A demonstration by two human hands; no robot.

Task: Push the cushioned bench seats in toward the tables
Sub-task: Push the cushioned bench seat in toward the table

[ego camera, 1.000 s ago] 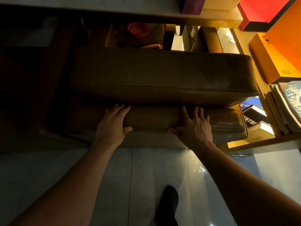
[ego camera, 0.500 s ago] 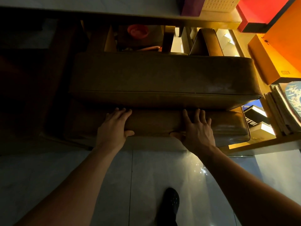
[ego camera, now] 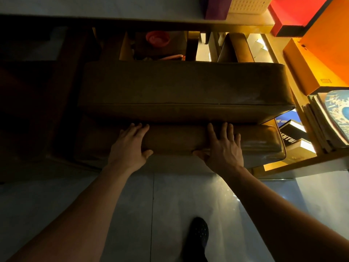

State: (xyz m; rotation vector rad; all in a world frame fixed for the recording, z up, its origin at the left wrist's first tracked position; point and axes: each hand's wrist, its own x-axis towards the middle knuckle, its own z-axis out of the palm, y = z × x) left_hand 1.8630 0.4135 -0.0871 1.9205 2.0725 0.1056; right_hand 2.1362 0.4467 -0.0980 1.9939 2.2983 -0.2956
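Observation:
Two brown cushioned bench seats lie in front of me under a pale table top. The large upper seat overhangs the narrower lower seat. My left hand presses on the lower seat's front edge, fingers on top and thumb at the front face. My right hand grips the same edge further right, in the same way. Both arms are stretched out straight. The left end of the seats is lost in shadow.
An upright brown cushion stands behind the seats. A red bowl sits in the dark space beyond. A lit shelf at right holds books, an orange box and a red box. My black shoe rests on pale floor tiles.
Both hands stay on the lower seat's front edge. The seats sit slightly lower in view, and the upright brown cushion behind them has come into sight.

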